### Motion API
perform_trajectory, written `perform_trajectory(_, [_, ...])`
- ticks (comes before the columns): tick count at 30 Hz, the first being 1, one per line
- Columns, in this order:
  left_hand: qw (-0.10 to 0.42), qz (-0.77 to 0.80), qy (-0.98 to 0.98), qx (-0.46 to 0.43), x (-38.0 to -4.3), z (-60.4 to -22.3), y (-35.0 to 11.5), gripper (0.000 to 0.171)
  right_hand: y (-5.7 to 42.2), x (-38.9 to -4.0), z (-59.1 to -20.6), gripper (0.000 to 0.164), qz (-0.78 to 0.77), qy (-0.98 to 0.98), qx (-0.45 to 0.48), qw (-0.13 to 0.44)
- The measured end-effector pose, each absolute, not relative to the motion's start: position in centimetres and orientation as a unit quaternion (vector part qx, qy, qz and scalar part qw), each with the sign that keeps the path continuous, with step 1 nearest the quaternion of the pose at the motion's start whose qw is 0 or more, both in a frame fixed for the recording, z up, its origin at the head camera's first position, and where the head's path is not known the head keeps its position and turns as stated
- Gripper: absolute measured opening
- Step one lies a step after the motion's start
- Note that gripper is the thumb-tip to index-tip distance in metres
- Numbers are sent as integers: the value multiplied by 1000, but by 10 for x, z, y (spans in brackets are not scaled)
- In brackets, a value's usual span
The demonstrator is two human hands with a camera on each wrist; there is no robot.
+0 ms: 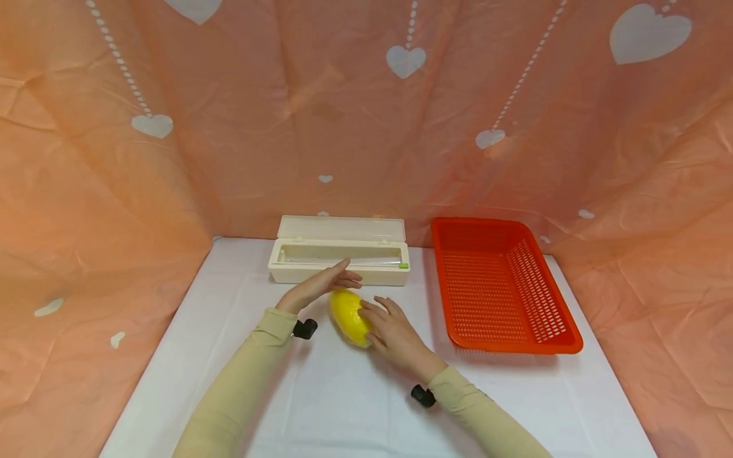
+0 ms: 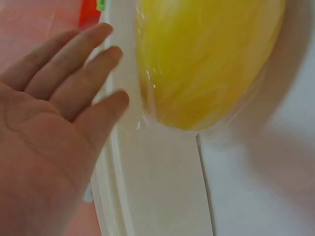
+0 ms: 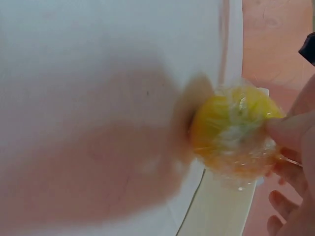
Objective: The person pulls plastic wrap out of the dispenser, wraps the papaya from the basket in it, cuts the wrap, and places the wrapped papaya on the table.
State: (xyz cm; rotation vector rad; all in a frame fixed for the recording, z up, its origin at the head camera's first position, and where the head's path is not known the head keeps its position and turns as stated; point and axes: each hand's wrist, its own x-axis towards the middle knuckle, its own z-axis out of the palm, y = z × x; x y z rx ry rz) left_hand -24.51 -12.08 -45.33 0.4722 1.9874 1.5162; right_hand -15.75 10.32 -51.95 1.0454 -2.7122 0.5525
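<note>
A yellow oval fruit [image 1: 349, 317] wrapped in clear cling film lies slanted between the two hands at mid-table. My right hand [image 1: 395, 334] grips its right side, and the thumb presses the crinkled film at the near end of the fruit [image 3: 236, 132] in the right wrist view. My left hand [image 1: 322, 286] is at the far end, its fingers extended and slightly spread. In the left wrist view a narrow gap shows between those fingers and the film-covered fruit [image 2: 202, 59]. Behind the hands stands a cream cling film box [image 1: 338, 275], its lid raised.
A red-orange perforated plastic basket [image 1: 515, 348] stands on the right of the white-covered table [image 1: 343, 407]. The cling film box has a small green piece [image 1: 403, 266] at its right end. A peach curtain [image 1: 343, 127] with white hearts encloses the back and sides.
</note>
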Motion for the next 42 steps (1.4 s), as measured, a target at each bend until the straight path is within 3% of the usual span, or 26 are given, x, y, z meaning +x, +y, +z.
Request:
perform_trajectory(8, [299, 532, 778, 148, -245, -462, -134, 75, 108, -159, -515, 46, 181, -917, 332, 130])
perform_trajectory(15, [323, 569, 746, 121, -235, -468, -146, 76, 107, -157, -519, 47, 182, -922, 317, 126])
perform_trajectory(18, [329, 586, 733, 107, -232, -474, -150, 69, 104, -154, -522, 52, 192, -927, 297, 125])
perform_trajectory(22, [322, 597, 727, 107, -227, -486, -154, 48, 101, -153, -527, 54, 215, -926, 279, 137])
perform_trajectory(25, [297, 604, 730, 117, -223, -496, -156, 40, 101, -154, -529, 53, 233, -922, 282, 130])
perform_trajectory(30, [264, 626, 729, 86, -214, -510, -156, 44, 106, -160, -528, 52, 246, -915, 305, 94])
perform_trajectory(38, [291, 685, 667, 40, -204, -518, -146, 53, 115, -167, -531, 61, 263, -897, 347, 72])
perform_trajectory(42, [269, 700, 661, 34, -204, -520, -141, 51, 116, -172, -532, 61, 262, -895, 355, 66])
